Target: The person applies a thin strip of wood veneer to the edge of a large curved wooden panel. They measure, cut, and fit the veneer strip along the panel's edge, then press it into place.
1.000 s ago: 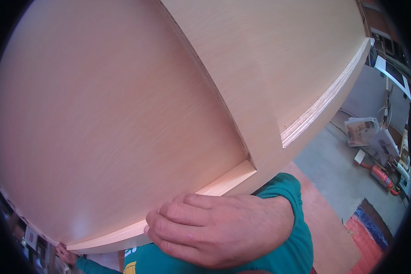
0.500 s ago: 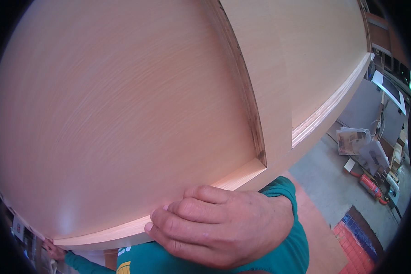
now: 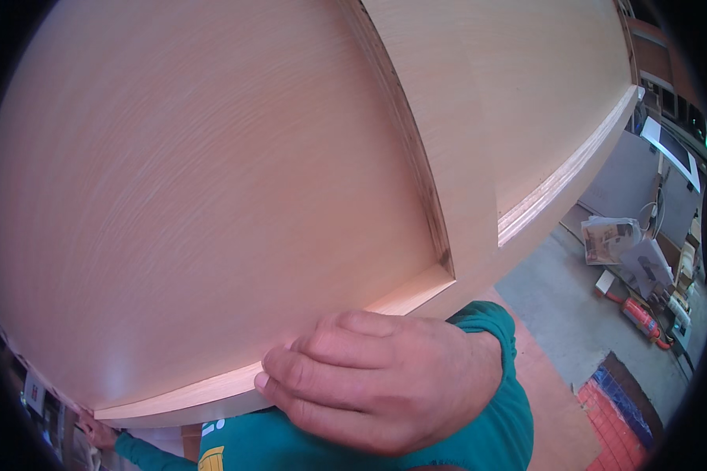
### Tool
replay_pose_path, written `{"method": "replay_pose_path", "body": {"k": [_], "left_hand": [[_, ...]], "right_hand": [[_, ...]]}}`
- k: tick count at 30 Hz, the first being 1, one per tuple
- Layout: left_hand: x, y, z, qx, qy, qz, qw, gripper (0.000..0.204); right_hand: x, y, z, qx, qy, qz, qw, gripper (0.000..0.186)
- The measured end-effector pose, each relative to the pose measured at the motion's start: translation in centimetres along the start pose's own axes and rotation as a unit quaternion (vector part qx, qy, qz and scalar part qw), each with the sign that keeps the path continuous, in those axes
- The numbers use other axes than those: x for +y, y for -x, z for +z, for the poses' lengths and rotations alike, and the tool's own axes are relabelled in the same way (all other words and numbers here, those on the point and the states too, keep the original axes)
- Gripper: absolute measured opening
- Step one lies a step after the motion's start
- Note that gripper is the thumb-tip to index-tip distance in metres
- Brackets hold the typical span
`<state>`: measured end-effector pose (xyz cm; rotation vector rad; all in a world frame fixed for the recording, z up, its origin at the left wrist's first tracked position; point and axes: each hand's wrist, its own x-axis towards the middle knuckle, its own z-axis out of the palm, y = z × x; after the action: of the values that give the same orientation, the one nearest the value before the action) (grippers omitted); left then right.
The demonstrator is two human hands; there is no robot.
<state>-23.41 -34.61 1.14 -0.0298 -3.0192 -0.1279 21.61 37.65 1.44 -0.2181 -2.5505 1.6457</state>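
A large pale wooden panel (image 3: 236, 196) fills most of the view, tilted in front of my body. A lighter wooden strip (image 3: 188, 392) runs along its near edge, and a raised band with a dark-stained moulding (image 3: 416, 157) divides two recessed fields. My right hand (image 3: 393, 385) is closed over the near edge, its fingers bent together on the strip; the thumb's grip underneath is hidden. Far to the left, my left hand (image 3: 98, 430) grips the panel's near left corner, its fingers only partly visible.
On the grey floor at right lies a red fire extinguisher (image 3: 644, 323), near plastic-wrapped papers (image 3: 613, 239) and grey boards (image 3: 624, 173). A red-and-blue mat (image 3: 620, 400) lies at the lower right. Cluttered shelves (image 3: 51, 416) stand at lower left.
The panel has shifted slightly left and up in view. Both hands keep their hold on its edge, with the right hand's fingers a little more drawn together.
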Motion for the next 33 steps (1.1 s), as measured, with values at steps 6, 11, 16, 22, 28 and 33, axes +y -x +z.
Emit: {"method": "replay_pose_path", "body": {"k": [6,11,16,22,28,33], "left_hand": [[-2.3,0.8,4.5,-0.004,0.100,0.088,0.991,0.036],[7.6,6.1,3.3,0.092,0.159,0.096,0.978,0.053],[10.9,8.9,4.3,0.217,0.243,0.228,0.917,0.053],[10.8,8.1,5.1,0.255,0.194,0.291,0.901,0.039],[10.2,8.3,5.5,0.217,0.323,0.230,0.892,0.020],[10.3,8.1,5.6,0.185,0.366,0.244,0.879,0.027]], "right_hand": [[0.2,-0.3,1.1,0.020,0.067,-0.045,0.997,0.037],[-2.2,-1.6,0.9,-0.080,0.163,-0.052,0.982,0.020],[-3.4,0.5,4.2,0.058,0.226,0.026,0.972,0.029],[1.0,3.3,9.1,0.395,0.353,0.157,0.834,0.037],[3.3,2.7,7.5,0.445,0.356,0.064,0.819,0.041],[7.1,6.8,3.6,0.466,0.270,0.108,0.835,0.039]]}}
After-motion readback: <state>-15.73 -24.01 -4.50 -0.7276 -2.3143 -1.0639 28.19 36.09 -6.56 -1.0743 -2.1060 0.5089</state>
